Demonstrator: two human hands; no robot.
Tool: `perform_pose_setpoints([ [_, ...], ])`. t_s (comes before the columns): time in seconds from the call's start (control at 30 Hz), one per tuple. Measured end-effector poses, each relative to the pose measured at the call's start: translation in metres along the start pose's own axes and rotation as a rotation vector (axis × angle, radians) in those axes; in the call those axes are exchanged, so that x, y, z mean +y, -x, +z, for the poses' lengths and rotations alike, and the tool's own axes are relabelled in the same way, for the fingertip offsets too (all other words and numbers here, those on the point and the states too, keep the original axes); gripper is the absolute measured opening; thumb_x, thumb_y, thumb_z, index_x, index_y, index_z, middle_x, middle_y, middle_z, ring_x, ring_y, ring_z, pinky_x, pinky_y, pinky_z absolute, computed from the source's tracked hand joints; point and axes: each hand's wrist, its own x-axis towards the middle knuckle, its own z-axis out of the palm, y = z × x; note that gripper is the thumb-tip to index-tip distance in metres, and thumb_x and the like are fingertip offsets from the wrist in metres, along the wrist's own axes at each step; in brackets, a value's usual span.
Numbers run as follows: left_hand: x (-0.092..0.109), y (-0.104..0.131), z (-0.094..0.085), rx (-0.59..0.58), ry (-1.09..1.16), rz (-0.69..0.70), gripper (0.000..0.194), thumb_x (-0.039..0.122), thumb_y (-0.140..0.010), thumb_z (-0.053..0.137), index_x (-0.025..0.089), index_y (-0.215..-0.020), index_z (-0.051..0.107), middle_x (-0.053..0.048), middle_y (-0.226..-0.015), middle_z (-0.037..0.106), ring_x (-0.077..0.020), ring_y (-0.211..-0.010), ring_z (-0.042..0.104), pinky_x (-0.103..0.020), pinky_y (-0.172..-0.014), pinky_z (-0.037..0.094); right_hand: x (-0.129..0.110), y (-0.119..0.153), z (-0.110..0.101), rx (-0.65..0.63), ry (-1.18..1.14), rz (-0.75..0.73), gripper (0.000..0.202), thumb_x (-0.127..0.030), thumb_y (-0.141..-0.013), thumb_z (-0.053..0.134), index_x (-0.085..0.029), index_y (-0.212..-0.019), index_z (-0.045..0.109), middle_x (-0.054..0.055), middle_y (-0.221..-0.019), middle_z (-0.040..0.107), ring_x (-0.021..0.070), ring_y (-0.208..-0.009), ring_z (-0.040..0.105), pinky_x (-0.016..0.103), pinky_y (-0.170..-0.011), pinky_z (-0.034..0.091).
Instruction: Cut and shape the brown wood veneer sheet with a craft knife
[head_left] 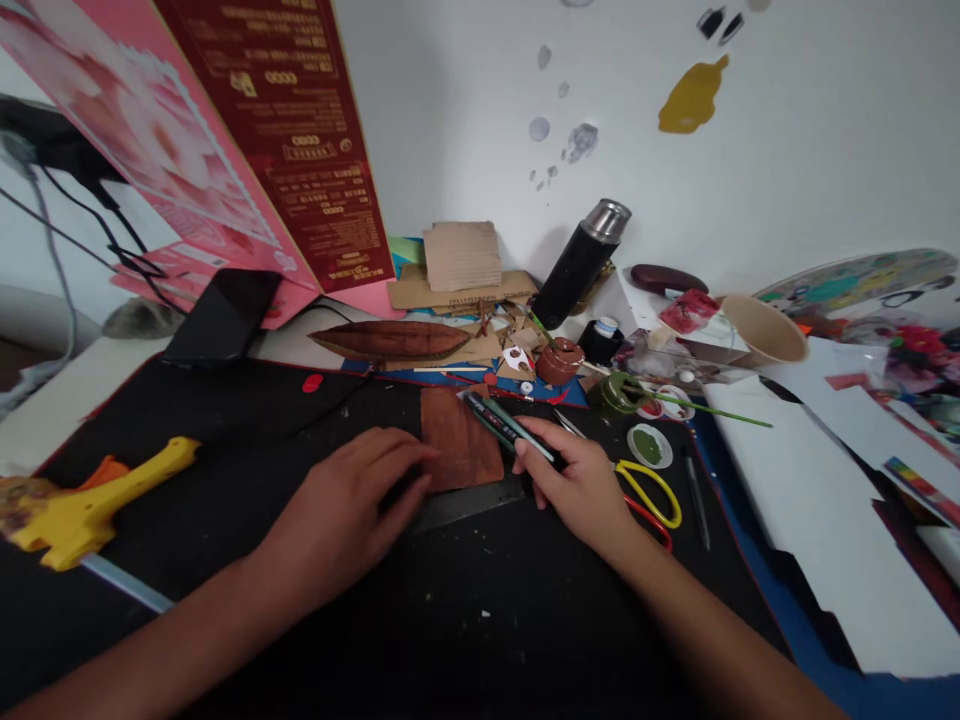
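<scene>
Right hand (581,482) grips a dark-green tool (501,424) — lettering (489,409) unreadable — left hand (352,508) curves, thumb apart, by brown card (459,438).

A silver-capped black flask (574,268) stands near the wall (465,110), a dark phone (223,318) beside a pink-and-maroon box (289,150).

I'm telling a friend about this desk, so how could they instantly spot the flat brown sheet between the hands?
Start at the large black mat, then look between the bare left hand and bare right hand. There sits a flat, reddish-brown, roughly rectangular sheet. Its four-sided shape sets it apart from the brown, pointed, boat-shaped piece beyond it.
</scene>
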Motion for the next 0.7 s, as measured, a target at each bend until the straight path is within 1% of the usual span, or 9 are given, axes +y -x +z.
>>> perform_pose_setpoints([
  [0.07,-0.004,-0.012,-0.006,-0.048,-0.107,-0.031,0.030,0.032,-0.101,0.057,0.018,-0.124,0.069,-0.012,-0.121,0.072,-0.0273,-0.108,0.068,-0.043,-0.093,0.059,-0.002,-0.003,0.003,0.046,-0.038,-0.031,0.041,-0.045,-0.098,0.061,-0.019,-0.128,0.071,0.000,-0.077,0.072,0.0088,-0.042,0.054,0.022,-0.040,0.044],
  [0.13,-0.008,-0.029,-0.009,-0.077,-0.187,-0.024,0.035,0.032,-0.098,0.059,0.017,-0.128,0.068,-0.014,-0.128,0.070,-0.0306,-0.119,0.064,-0.049,-0.105,0.054,-0.002,-0.006,0.008,0.087,-0.078,-0.062,0.040,-0.044,-0.098,0.061,-0.018,-0.126,0.071,0.000,-0.076,0.072,0.0093,-0.042,0.053,0.022,-0.040,0.044],
  [0.17,-0.010,-0.038,-0.008,-0.096,-0.216,-0.013,0.036,0.031,-0.098,0.060,0.016,-0.129,0.067,-0.014,-0.131,0.069,-0.0314,-0.123,0.062,-0.051,-0.109,0.051,0.000,-0.007,0.011,0.106,-0.093,-0.071,0.039,-0.044,-0.098,0.061,-0.018,-0.126,0.071,0.001,-0.075,0.072,0.0097,-0.042,0.053,0.023,-0.040,0.044],
  [0.23,-0.014,-0.055,-0.004,-0.112,-0.265,-0.018,0.040,0.028,-0.096,0.061,0.014,-0.133,0.065,-0.016,-0.135,0.068,-0.0327,-0.130,0.058,-0.053,-0.114,0.047,0.004,-0.007,0.015,0.146,-0.096,-0.111,0.037,-0.043,-0.099,0.060,-0.018,-0.125,0.071,0.001,-0.075,0.072,0.0104,-0.042,0.053,0.023,-0.041,0.044],
  [0.3,-0.016,-0.067,0.002,-0.149,-0.310,-0.023,0.042,0.027,-0.095,0.063,0.011,-0.134,0.063,-0.018,-0.137,0.067,-0.0342,-0.132,0.057,-0.054,-0.113,0.046,0.009,-0.005,0.016,0.158,-0.038,-0.168,0.035,-0.041,-0.099,0.060,-0.021,-0.124,0.072,0.002,-0.077,0.074,0.0116,-0.045,0.056,0.024,-0.043,0.047],
  [0.37,-0.017,-0.073,0.008,-0.214,-0.344,-0.022,0.042,0.027,-0.093,0.066,0.011,-0.132,0.064,-0.018,-0.132,0.069,-0.0352,-0.125,0.061,-0.053,-0.108,0.049,0.014,-0.001,0.013,0.162,0.013,-0.216,0.032,-0.039,-0.100,0.059,-0.022,-0.123,0.073,0.002,-0.077,0.075,0.0135,-0.050,0.061,0.025,-0.048,0.050],
  [0.43,-0.016,-0.073,0.012,-0.248,-0.364,-0.021,0.042,0.028,-0.092,0.067,0.011,-0.130,0.064,-0.017,-0.130,0.070,-0.0354,-0.121,0.063,-0.053,-0.106,0.051,0.015,0.003,0.008,0.176,0.041,-0.249,0.030,-0.037,-0.100,0.059,-0.023,-0.121,0.074,0.001,-0.076,0.075,0.0157,-0.056,0.065,0.027,-0.054,0.054],
  [0.57,-0.019,-0.072,0.016,-0.229,-0.365,-0.030,0.043,0.029,-0.090,0.070,0.015,-0.130,0.064,-0.016,-0.131,0.069,-0.0351,-0.125,0.060,-0.052,-0.110,0.048,0.014,0.007,0.003,0.192,0.059,-0.268,0.029,-0.036,-0.099,0.059,-0.023,-0.119,0.075,0.001,-0.076,0.076,0.0185,-0.066,0.071,0.030,-0.066,0.059],
  [0.7,-0.031,-0.077,0.018,-0.212,-0.266,-0.080,0.051,0.031,-0.089,0.071,0.018,-0.137,0.061,-0.014,-0.135,0.066,-0.0319,-0.130,0.059,-0.050,-0.112,0.047,0.012,0.008,0.003,0.189,0.063,-0.300,0.029,-0.036,-0.099,0.058,-0.023,-0.119,0.075,0.002,-0.076,0.076,0.0200,-0.071,0.073,0.032,-0.073,0.060],
])
